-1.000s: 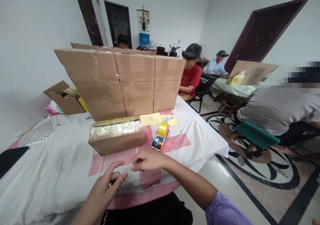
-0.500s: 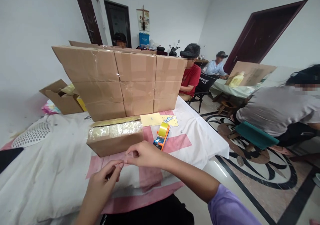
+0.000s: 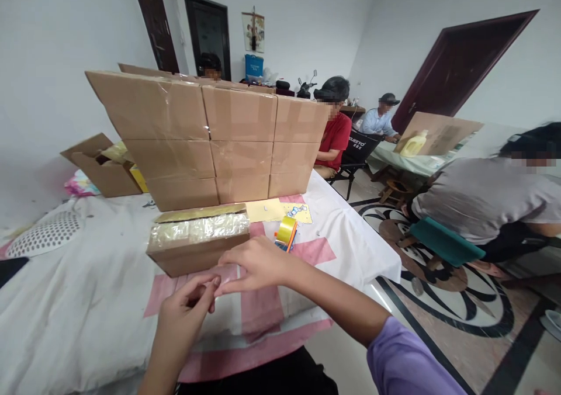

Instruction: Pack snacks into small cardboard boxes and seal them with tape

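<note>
A short strip of clear tape [image 3: 218,276] is pinched at each end between the fingertips of the left hand [image 3: 184,313] and right hand [image 3: 258,263], so it is kept taut, just in front of the small carton [image 3: 197,253]. The tape dispenser [image 3: 286,233] lies right of the small carton, within reach.

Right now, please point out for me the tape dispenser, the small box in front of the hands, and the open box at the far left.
tape dispenser [image 3: 287,230], head view, on the yellow roll
small box [image 3: 199,255], head view, front wall
open box [image 3: 105,176], head view, front wall
</note>
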`<state>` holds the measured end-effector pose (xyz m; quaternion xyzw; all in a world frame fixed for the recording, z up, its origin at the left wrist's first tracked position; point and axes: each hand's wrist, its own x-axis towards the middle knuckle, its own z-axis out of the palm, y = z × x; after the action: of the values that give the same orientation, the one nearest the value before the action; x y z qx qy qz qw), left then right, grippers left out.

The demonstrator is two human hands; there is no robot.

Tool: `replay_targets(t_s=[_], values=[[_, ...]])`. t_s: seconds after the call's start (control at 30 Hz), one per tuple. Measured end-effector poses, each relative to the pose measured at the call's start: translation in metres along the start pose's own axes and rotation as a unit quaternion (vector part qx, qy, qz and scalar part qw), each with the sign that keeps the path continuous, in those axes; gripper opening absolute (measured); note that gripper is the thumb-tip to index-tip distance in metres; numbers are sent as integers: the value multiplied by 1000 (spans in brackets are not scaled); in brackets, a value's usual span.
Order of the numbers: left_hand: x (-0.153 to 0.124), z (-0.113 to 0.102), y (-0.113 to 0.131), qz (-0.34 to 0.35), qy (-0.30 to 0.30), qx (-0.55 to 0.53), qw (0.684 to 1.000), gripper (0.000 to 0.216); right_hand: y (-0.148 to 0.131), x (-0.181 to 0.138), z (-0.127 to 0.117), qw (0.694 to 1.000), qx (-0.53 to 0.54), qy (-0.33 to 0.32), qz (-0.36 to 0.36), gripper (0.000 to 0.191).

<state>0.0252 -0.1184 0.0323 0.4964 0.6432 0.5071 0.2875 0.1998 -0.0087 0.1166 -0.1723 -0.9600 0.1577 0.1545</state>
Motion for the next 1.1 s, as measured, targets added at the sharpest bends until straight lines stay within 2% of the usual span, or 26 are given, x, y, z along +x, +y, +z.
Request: replay_targets(t_s=[0.1,0.2,0.33,0.5,0.67,0.73,0.87,1.0,1.1], values=[[1,2,4,-4,-8,-41,999,41,-2,3,2,1000,-9,15,0,23],[2,4,11,-7,7,-56,998,42,-3,10,0,999,19,26,-4,17],[7,4,17,-22,35,-66,997,44,-3,22,-9,998,38,39,-8,20],[18,-4,17,-37,12,-50,998,40,10,48,-26,998,38,46,-26,23],[36,-5,29,-52,58,-121,990,35,37,86,-43,995,64,15,-72,22],[49,-1,36,-50,113,-175,977,30,49,106,-44,995,67,13,-73,24],[77,14,38,-46,240,-234,941,21,73,143,-33,994,90,-5,-67,24],[90,24,28,-81,238,-194,948,25,93,161,-9,992,114,-50,-33,27],[89,21,24,-90,232,-105,963,29,106,162,9,988,147,-38,-39,23]])
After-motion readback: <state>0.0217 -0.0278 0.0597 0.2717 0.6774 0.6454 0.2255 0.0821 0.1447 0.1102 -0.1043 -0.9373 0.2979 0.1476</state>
